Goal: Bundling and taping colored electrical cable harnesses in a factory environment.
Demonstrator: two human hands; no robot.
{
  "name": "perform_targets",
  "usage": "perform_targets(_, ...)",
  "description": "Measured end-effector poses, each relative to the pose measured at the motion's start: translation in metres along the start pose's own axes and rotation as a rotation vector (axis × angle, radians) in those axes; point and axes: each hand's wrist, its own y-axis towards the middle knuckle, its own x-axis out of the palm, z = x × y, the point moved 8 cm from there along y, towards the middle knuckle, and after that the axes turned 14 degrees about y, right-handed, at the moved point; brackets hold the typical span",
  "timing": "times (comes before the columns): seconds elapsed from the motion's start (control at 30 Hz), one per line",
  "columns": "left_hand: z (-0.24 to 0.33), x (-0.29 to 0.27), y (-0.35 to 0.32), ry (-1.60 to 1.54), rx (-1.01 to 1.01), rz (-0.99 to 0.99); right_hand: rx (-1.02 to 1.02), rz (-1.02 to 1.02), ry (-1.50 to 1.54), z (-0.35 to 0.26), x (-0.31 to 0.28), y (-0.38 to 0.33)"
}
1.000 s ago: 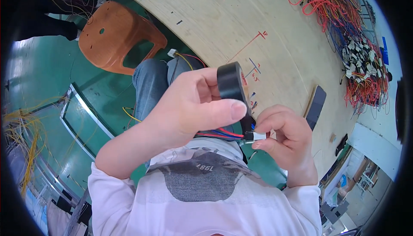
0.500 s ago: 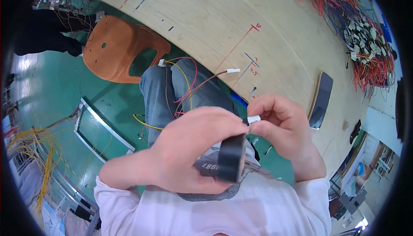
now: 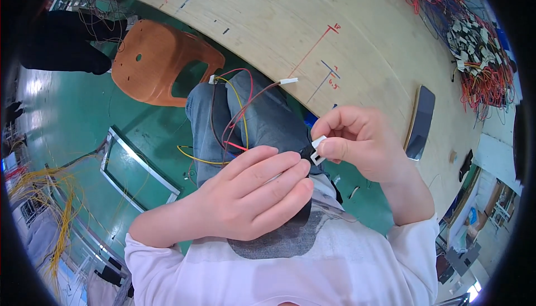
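My right hand (image 3: 357,141) pinches a white plastic connector (image 3: 317,151) between thumb and forefinger. Black tape (image 3: 306,152) shows right beside the connector, between it and my left fingertips. My left hand (image 3: 254,194) is curled, back upward, over a roll of black tape (image 3: 303,215); only a dark edge of the roll shows below the fingers. Red, brown and yellow wires (image 3: 243,105) lie over my lap, running toward my left hand. Two of their ends carry white connectors, one (image 3: 213,79) by my knee and another (image 3: 288,81) at the table edge.
The wooden table (image 3: 268,32) has red and blue marks drawn on it. A phone (image 3: 420,122) lies on its right part, and bundles of red wires with white connectors (image 3: 474,55) sit beyond. At left are an orange stool (image 3: 148,55), a metal frame (image 3: 131,158) and a person's dark-clothed leg (image 3: 64,44).
My left hand has rolled over, its fingers now covering most of the tape roll that stood in plain view. The connector in my right hand has shifted slightly left and turned, showing its open side.
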Motion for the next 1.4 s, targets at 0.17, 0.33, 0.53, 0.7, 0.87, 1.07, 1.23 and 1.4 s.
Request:
perform_targets(0.17, 0.005, 0.006, -0.005, 0.152, 0.033, -0.011, -0.026, 0.032, 0.052, -0.001, -0.001, 0.003)
perform_targets(0.33, 0.002, 0.008, -0.007, 0.153, -0.006, 0.031, -0.016, 0.041, 0.065, 0.001, -0.003, 0.007)
perform_targets(0.53, 0.001, 0.013, -0.006, 0.172, -0.121, 0.171, -0.054, 0.093, 0.083, 0.001, -0.002, 0.011)
perform_targets(0.7, 0.001, 0.021, -0.006, 0.209, -0.149, 0.280, -0.105, 0.143, 0.176, 0.001, -0.008, 0.010)
perform_targets(0.87, 0.006, 0.021, -0.009, 0.160, -0.230, 0.352, -0.131, 0.129, 0.211, -0.001, -0.001, 0.009)
perform_targets(1.07, 0.011, 0.028, -0.012, 0.351, -0.233, 0.459, -0.161, 0.143, 0.208, -0.001, -0.004, 0.009)
perform_targets(1.23, 0.008, 0.028, -0.019, 0.314, -0.145, 0.469, -0.195, 0.130, 0.224, -0.002, -0.001, 0.010)
perform_targets(1.4, 0.009, 0.024, -0.015, 0.333, -0.155, 0.399, -0.213, 0.150, 0.172, -0.003, 0.001, 0.010)
